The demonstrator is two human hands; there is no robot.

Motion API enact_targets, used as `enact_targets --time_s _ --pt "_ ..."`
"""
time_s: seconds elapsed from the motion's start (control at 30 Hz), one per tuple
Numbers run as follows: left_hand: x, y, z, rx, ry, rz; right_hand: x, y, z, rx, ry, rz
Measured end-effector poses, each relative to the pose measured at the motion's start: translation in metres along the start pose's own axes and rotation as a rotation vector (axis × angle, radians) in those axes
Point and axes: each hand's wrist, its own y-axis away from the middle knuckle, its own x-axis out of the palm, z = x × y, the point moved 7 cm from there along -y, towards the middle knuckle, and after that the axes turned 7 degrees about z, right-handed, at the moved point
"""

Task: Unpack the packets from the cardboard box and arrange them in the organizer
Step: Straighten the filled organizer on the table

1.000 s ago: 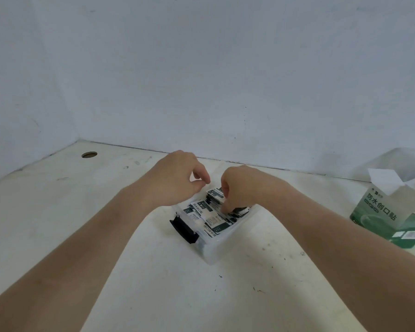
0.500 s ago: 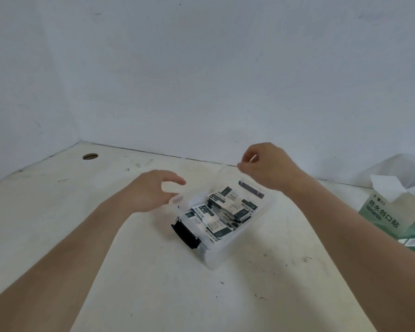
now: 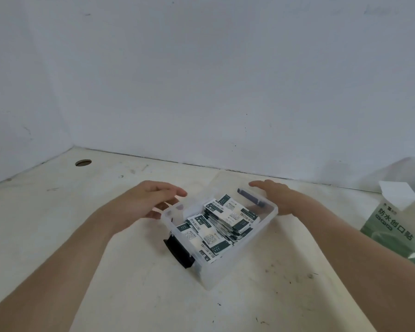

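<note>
The organizer (image 3: 225,267) sat skewed on the surface (image 3: 106,271), one corner towards you. It looked light, so I judged that an uneven push from either side could have slid or spun it. The packets (image 3: 225,219) lay inside in a loose, slanting heap that rose about to the rim, and a jolt might have sent the top ones over the wall.

Your left grip (image 3: 144,202) was spread wide, fingers loosely straight, holding nothing, just beside the organizer's far left corner. Whether it touched the plastic I could not tell. Your right grip (image 3: 276,196) was likewise flat and empty, at the far right rim next to the far latch (image 3: 250,197). The near latch (image 3: 177,251) stuck outward, where a passing wrist could have caught it.

A pale wall (image 3: 201,80) ran along the far side and down the left. The surface was off-white, scuffed and specked with dark marks. The box (image 3: 393,226) stood at the right edge, flap up, well apart from the organizer; its inside was hidden. A small round hole (image 3: 83,162) lay far left.
</note>
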Motion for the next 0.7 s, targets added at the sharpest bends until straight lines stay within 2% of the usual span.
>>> enact_targets --time_s 0.07,0.13,0.27,0.4,0.47,0.57,0.7 --pt "0.006 0.011 -0.008 -0.011 -0.026 0.143 -0.004 0.003 0.004 -0.044 0.068 -0.011" --pt "0.020 0.016 -0.014 -0.001 -0.159 0.268 -0.006 0.010 0.008 -0.074 0.104 0.001" --pt "0.029 0.010 -0.023 0.026 -0.146 0.223 -0.010 0.034 0.013 -0.054 0.288 -0.010" --pt "0.033 0.007 -0.029 0.023 -0.108 0.191 -0.003 0.061 0.017 -0.121 0.513 -0.142" --pt "0.034 0.005 -0.037 0.045 -0.109 0.121 -0.007 0.072 0.010 -0.106 0.519 -0.246" --pt "0.034 0.004 -0.047 0.072 -0.107 0.001 -0.031 0.088 -0.010 -0.065 0.306 -0.525" --pt "0.020 0.009 -0.067 0.167 0.017 -0.325 -0.056 0.124 -0.027 -0.171 -0.200 -0.817"
